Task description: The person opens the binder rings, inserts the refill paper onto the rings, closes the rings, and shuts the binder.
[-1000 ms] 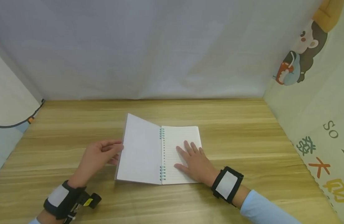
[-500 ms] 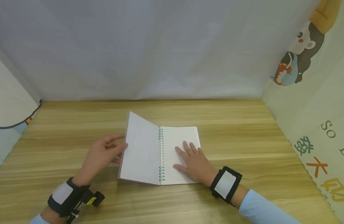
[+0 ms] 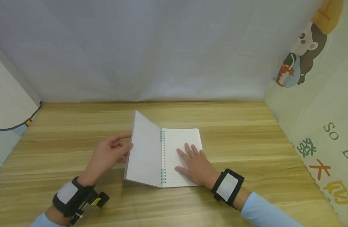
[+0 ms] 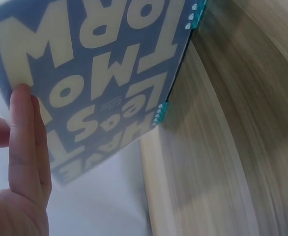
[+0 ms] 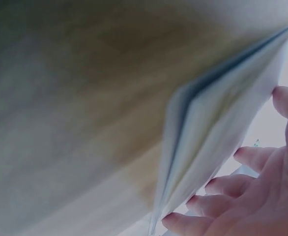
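A spiral notebook [image 3: 179, 138] lies open on the table, its lined page on the right and teal rings [image 3: 162, 176] at the fold. Its cover [image 3: 145, 151] stands tilted up on the left, plain white inside. In the left wrist view the cover's outside [image 4: 85, 73] is blue-grey with large pale letters. My left hand [image 3: 107, 154] pinches the cover's free edge, thumb at the inner side and straight fingers [image 4: 23, 142] against the outside. My right hand [image 3: 197, 167] rests on the lined page with its fingers spread. Page edges show beside the right fingertips in the right wrist view.
The wood-grain table [image 3: 233, 126] reaches back to a pale grey hanging sheet [image 3: 151, 50]. On the right stands a printed wall covering [image 3: 312, 104] with a cartoon figure and lettering. Both wrists wear black straps [image 3: 228, 189].
The left hand has moved right and raised the cover, which now stands more steeply toward the fold. The right hand has stayed on the page. The head view has shifted slightly.
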`<move>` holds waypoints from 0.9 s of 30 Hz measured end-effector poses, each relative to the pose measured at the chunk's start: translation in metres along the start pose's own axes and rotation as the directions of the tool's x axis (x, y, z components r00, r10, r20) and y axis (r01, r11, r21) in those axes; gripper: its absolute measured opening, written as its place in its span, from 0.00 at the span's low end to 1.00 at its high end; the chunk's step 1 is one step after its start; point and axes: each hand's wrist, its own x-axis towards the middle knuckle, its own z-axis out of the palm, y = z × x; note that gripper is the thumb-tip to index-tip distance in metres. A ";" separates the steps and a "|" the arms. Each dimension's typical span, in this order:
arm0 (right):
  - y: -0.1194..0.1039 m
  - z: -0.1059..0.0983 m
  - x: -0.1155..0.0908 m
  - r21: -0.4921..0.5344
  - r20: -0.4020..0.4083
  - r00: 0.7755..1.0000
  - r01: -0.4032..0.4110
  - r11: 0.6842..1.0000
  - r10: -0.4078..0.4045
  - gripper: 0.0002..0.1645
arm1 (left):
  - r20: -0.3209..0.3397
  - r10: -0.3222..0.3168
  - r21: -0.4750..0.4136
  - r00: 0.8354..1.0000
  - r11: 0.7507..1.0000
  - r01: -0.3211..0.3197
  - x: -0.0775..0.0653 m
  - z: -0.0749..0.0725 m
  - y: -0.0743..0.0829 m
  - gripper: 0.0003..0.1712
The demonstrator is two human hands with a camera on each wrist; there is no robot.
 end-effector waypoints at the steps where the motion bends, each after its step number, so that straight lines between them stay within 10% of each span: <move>1: 0.000 0.000 0.000 0.000 0.001 1.000 -0.001 1.000 0.001 0.39 | 0.003 0.007 -0.001 1.000 1.000 -0.007 0.001 0.001 0.000 0.26; 27: 0.004 -0.017 0.006 0.048 0.016 1.000 0.011 0.999 -0.012 0.32 | 0.112 0.072 -0.050 0.991 0.997 -0.067 0.019 0.028 0.024 0.27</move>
